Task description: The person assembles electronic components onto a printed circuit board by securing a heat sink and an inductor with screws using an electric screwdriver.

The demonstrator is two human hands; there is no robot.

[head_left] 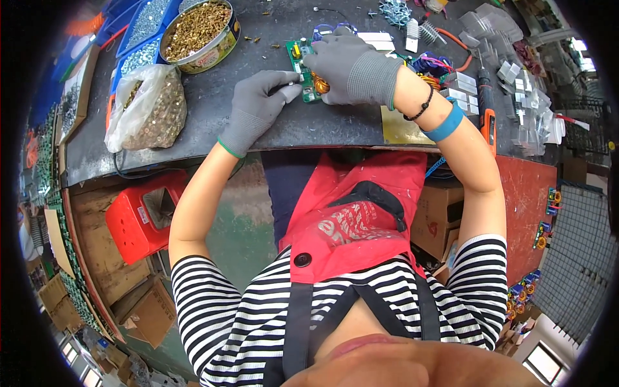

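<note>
A green circuit board (309,95) lies on the dark bench in front of me, with a copper-wound coil (320,84) and small parts on it. My right hand (354,69), in a grey glove, reaches over the board from the right. Its fingers are bent onto the board and hide much of it. At the board's left edge is my left hand (259,108), also gloved in grey. Its thumb and forefinger close in a pinch around something small and pale that I cannot make out.
At left stand a round tin (201,40) of brass-coloured screws, blue bins (147,26) of small hardware and a plastic bag (149,109) of fasteners. To the right lie an electric screwdriver (487,106), metal heat sinks (461,87) and clear plastic pieces (493,26). A yellow sheet (405,129) lies near the bench edge.
</note>
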